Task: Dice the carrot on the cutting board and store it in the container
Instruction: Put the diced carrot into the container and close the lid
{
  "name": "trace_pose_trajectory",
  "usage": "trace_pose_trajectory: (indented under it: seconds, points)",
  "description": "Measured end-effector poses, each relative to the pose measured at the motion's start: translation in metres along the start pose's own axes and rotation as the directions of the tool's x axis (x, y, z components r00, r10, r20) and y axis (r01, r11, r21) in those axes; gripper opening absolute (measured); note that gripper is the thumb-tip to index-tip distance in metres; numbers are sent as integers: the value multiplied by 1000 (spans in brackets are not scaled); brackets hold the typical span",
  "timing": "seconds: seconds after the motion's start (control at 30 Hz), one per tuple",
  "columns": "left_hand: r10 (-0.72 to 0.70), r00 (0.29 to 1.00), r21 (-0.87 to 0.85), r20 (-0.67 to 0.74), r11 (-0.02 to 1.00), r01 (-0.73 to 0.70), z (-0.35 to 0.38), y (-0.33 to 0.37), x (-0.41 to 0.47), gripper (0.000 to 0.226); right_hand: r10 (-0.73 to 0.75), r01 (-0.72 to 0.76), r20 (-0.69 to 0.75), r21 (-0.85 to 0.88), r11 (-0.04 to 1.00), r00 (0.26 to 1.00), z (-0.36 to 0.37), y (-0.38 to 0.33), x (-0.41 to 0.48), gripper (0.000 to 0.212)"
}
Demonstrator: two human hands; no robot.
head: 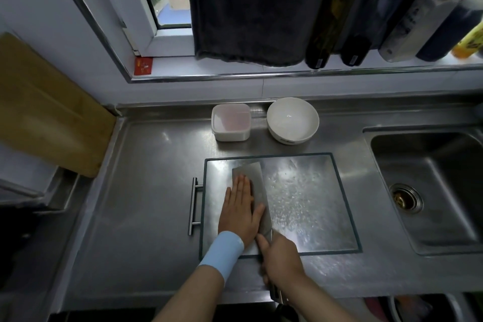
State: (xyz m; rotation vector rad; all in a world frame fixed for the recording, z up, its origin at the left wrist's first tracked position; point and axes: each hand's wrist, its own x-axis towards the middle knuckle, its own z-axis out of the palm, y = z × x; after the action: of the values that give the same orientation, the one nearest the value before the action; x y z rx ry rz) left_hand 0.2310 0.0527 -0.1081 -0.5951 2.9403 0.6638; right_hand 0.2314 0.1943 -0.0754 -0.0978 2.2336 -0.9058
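While the left hand [240, 209] lies flat with its fingers straight and together, pressing down on the broad blade of the knife [248, 171], the right hand [281, 256] just behind it is curled round the knife's handle. The blade rests flat on the cutting board [313, 204], under the left palm. The carrot cannot be made out; whether it lies beneath the blade cannot be told. Past the left fingertips, beyond the board's far edge, stands the container [231, 123], with a white bowl [292, 120] just to its right. Right of both hands the board's wet surface stretches to its dark rim, and farther right is the sink [431, 191]. Left of the left hand the board's edge is near, a bar handle [193, 206] just outside it, then the steel counter [146, 191].
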Motion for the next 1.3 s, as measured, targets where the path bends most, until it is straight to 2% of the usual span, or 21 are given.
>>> trace_pose_trajectory:
  seconds: [0.1, 0.17, 0.2, 0.27, 0.3, 0.37, 0.43, 0.5, 0.57, 0.63, 0.7, 0.8, 0.93, 1.03, 1.13, 1.2, 1.23, 1.3]
  points:
    - [25, 1000, -105, -8, 994, -26, -3, 6, 1, 74, -28, 17, 55, 199, 980, 998, -6, -2, -7, 35]
    - [56, 998, -245, -35, 968, -63, -9, 17, -1, 66, -27, -6, 105, 307, 952, 994, -13, -2, -12, 36]
    - [13, 1000, -402, -20, 915, -20, -17, 24, -1, 59, -27, -16, 120, 347, 938, 992, -18, -1, -12, 37]
    - [-126, 987, -743, 102, 650, 159, -38, 35, 4, 51, -14, -44, 138, 406, 913, 990, -31, 2, -13, 36]
    - [-163, 978, -829, 133, 523, 200, -49, 37, 8, 51, -9, -51, 138, 430, 901, 990, -38, 4, -13, 36]
    - [-219, 975, -864, 32, 485, 137, -68, 38, 17, 46, -14, -48, 134, 446, 894, 991, -54, 7, -14, 36]
    - [-309, 944, -868, -115, 493, 56, -82, 33, 22, 52, -20, -32, 111, 447, 894, 994, -70, 12, -15, 36]
    - [-380, 905, -773, -192, 627, 99, -83, 22, 20, 46, -16, -16, 71, 425, 905, 997, -83, 23, -12, 37]
    - [-353, 909, -503, -221, 840, 204, -72, 8, 13, 43, -20, 12, 16, 377, 926, 1000, -96, 37, -9, 41]
    - [-293, 946, -179, -138, 947, 267, -48, -6, 3, 51, -18, 33, -50, 324, 945, 999, -106, 52, -5, 44]
    - [-297, 954, 53, -28, 953, 298, -25, -9, -10, 66, -1, 30, -96, 304, 952, 995, -114, 67, -2, 45]
    - [-286, 958, 165, -7, 945, 283, -5, -2, -22, 77, 39, 4, -164, 256, 967, 986, -120, 83, -1, 49]
    - [-232, 973, 225, -9, 947, 227, 7, 7, -17, 80, 78, -17, -272, 217, 976, 959, -117, 91, -7, 51]
    - [-48, 995, 243, 91, 970, 25, 8, 12, -10, 79, 90, -29, -291, 207, 978, 952, -110, 86, -7, 51]
    - [209, 960, 144, 188, 961, -237, 11, 26, -12, 70, 83, -22, -273, 218, 976, 959, -101, 78, -7, 50]
    - [250, 957, -65, 144, 968, -243, 7, 36, -10, 61, 90, -23, -256, 252, 967, 963, -99, 72, -7, 50]
    - [222, 972, -152, 81, 966, -208, 3, 38, -7, 58, 95, -23, -260, 266, 964, 961, -100, 71, -7, 50]
    - [109, 994, -214, -31, 970, -113, -5, 37, 3, 55, 111, -28, -294, 274, 961, 949, -106, 71, -7, 52]
